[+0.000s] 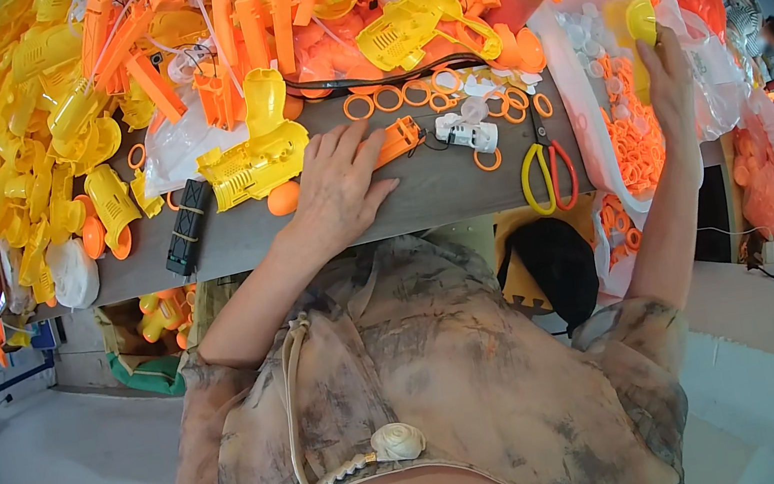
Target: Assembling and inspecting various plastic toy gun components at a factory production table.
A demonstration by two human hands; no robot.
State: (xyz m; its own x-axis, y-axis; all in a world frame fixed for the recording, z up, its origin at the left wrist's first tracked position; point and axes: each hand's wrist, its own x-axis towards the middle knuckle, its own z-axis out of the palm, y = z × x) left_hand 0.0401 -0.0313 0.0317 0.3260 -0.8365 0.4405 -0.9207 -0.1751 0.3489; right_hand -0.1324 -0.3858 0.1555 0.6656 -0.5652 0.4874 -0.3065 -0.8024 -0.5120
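Note:
My left hand (334, 184) lies on the grey table edge, fingers stretched out and thumb apart. An orange rectangular plastic part (398, 141) touches its fingers and sticks out to the right. Left of that hand sits a yellow plastic shell half (257, 156) with slots, and an orange ball-shaped piece (284, 198) is just below it. Raised at the right, over a bag, my right hand (670, 76) grips a yellow rounded plastic piece (642, 20) with its fingertips; part of the piece is blurred. A small white part with wires (467, 131) rests beside the orange part.
Yellow shells (48, 113) heap at the left, orange parts (282, 25) at the back. Orange rings (416, 91) and red-and-yellow-handled scissors (548, 171) lie on the right. A clear bag (581, 125) holds rings and caps. A dark banded bundle (189, 228) lies left.

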